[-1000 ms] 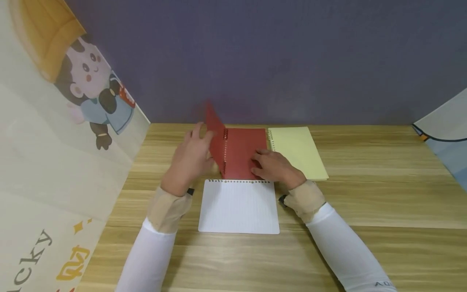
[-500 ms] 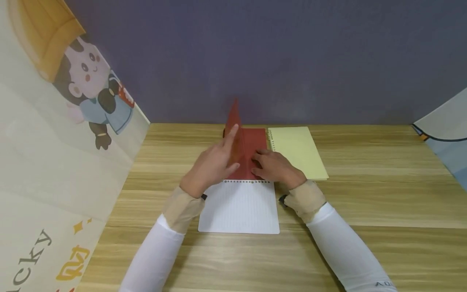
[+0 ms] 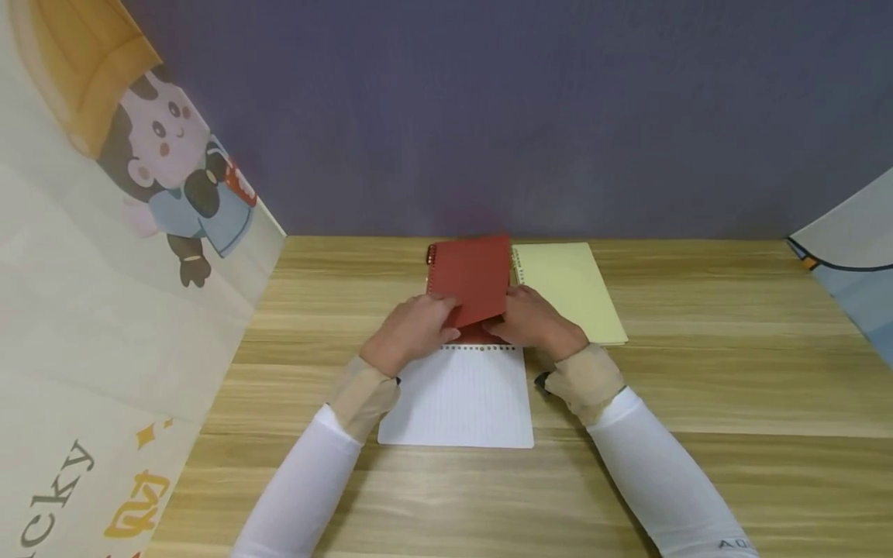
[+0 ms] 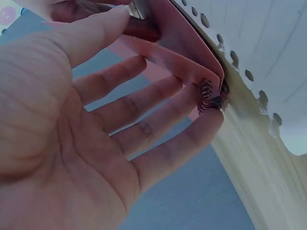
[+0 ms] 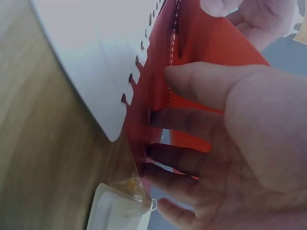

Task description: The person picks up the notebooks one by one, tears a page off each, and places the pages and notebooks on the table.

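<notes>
A red ring-bound notebook lies on the wooden table, its front cover partly raised along the near edge. My left hand rests on that cover close to the bound side, fingers loosely extended. The left wrist view shows its fingertips spread against the cover beside the dark coil. From the right side, my right hand reaches under the raised cover. Its fingertips press on the red sheet beneath, with the thumb apart from the other fingers. A white lined sheet with punched holes lies just in front of the notebook.
A pale yellow ring-bound notebook lies close against the red one on the right. Behind the table rises a dark blue-grey wall. A light panel with a cartoon figure stands along the left edge.
The red cover has swung over from left to right and now lies nearly down on the notebook. My left hand moved right along with it; the right hand has stayed almost in place.
</notes>
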The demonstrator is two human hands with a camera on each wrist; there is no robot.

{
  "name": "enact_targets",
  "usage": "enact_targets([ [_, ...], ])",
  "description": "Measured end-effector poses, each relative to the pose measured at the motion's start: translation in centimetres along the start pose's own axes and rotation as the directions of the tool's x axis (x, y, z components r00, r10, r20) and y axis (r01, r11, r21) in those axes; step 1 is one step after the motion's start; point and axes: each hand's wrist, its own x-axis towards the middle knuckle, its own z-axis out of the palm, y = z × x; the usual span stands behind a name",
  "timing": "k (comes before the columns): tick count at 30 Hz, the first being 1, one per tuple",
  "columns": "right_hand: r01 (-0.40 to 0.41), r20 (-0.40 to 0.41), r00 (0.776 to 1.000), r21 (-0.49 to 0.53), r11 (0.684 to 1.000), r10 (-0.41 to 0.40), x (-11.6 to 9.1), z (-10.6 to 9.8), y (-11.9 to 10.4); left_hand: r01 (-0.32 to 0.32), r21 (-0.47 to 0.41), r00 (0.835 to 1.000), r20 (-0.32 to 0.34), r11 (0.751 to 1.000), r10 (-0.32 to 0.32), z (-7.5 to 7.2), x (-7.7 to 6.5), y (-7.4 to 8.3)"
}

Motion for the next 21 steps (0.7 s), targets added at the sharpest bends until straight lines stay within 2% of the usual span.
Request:
enact_targets([
  [9, 0.003, 0.032, 0.999, 0.041, 0.999, -0.005, -0.1, -0.1, 0.3, 0.020, -0.025, 1.000, -0.006, 0.999, -0.021, 0.1, 0.0, -0.3],
  [12, -0.002, 0.095, 0.995, 0.051, 0.999, -0.002, -0.2, -0.2, 0.3, 0.022, -0.009, 1.000, -0.014, 1.000, -0.022, 0.2, -0.1, -0.5],
  [16, -0.005, 0.203, 0.979, 0.070, 0.998, -0.009, -0.4, -0.8, 0.1, 0.033, 0.011, 0.999, -0.016, 0.999, -0.033, 0.5, -0.1, -0.8],
  [18, -0.006, 0.228, 0.974, 0.083, 0.997, -0.013, -0.6, -1.3, 0.2, 0.038, 0.010, 0.999, -0.013, 0.999, -0.037, 0.5, -0.1, -0.9],
  [21, -0.007, 0.224, 0.974, 0.093, 0.996, -0.015, -0.9, -2.0, 0.5, 0.045, 0.000, 0.999, -0.014, 0.999, -0.045, 0.6, -0.1, -0.9],
])
